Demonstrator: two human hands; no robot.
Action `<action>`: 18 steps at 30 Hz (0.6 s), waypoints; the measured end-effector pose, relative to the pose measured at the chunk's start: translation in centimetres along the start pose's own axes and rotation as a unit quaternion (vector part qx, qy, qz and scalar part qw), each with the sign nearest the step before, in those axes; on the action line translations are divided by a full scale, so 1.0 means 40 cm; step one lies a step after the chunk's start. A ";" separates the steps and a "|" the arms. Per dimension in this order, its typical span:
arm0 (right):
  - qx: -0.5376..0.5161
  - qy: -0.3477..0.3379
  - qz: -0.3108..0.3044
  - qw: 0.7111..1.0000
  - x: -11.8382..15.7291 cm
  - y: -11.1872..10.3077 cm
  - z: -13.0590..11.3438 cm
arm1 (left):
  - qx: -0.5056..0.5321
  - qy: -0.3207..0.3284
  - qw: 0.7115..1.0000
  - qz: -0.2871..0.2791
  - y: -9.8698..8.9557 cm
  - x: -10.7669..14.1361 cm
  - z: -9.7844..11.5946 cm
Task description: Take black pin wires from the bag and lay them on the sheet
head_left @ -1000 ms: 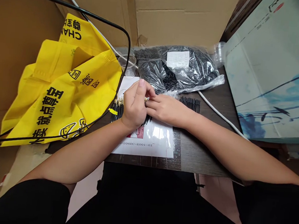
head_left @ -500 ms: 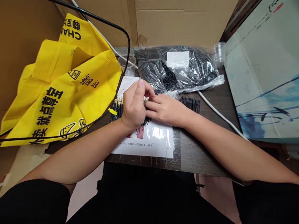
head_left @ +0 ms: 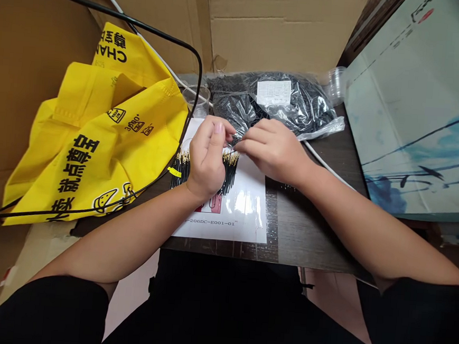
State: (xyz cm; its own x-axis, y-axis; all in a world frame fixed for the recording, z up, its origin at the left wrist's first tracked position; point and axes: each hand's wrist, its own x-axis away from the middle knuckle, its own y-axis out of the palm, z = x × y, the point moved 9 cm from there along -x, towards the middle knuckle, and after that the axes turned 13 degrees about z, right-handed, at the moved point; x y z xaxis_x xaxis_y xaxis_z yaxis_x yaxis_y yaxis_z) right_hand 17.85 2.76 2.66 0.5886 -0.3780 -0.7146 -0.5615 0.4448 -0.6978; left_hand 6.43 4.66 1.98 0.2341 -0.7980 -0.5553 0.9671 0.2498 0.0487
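R hand (head_left: 273,151): fingers bunched, tips drawn together close by the L hand's; something small and dark shows there, but can't tell if it's pinched. L hand (head_left: 210,157): fingers curled in, thumb upright; grip hidden, so can't tell what, if anything, it holds. Both are prob. kept close b/c the parts are tiny. Under and beside the L hand, ctr of frame, black leads (head_left: 229,180) w/ gold ends lie side by side, ends toward top of frame, likely for easy pickup. A yellow tag (head_left: 174,172) sits at the row's left end. Beneath: printed sheet (head_left: 244,231), maybe a backing that shows up dark pcs. Just beyond the R hand, upper ctr: clear bag (head_left: 314,110) of black pcs, prob. put there for reach. Yellow bag (head_left: 77,128) fills the left side, apparently shoved aside; black cable (head_left: 153,27) runs over it.
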 end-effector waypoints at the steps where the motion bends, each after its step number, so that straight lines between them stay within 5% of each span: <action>1: -0.023 0.028 0.000 0.999 -0.004 -0.007 0.017 | -0.001 0.003 1.000 0.005 -0.001 -0.001 -0.002; 10: -0.160 0.124 -0.025 0.979 -0.028 -0.089 0.087 | -0.079 0.010 0.995 -0.068 0.033 0.013 -0.027; 18: -0.216 0.263 0.030 0.940 -0.017 -0.133 0.171 | -0.089 0.069 0.990 -0.084 0.040 0.020 0.014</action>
State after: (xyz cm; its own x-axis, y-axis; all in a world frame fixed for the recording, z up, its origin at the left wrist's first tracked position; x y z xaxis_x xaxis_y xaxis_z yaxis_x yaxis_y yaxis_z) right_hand 24.42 6.20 7.21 0.2431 -0.7625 -0.5996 -0.8348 0.1503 -0.5297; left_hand 8.22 4.12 2.10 0.0437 -0.7565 -0.6525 0.9557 0.2220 -0.1934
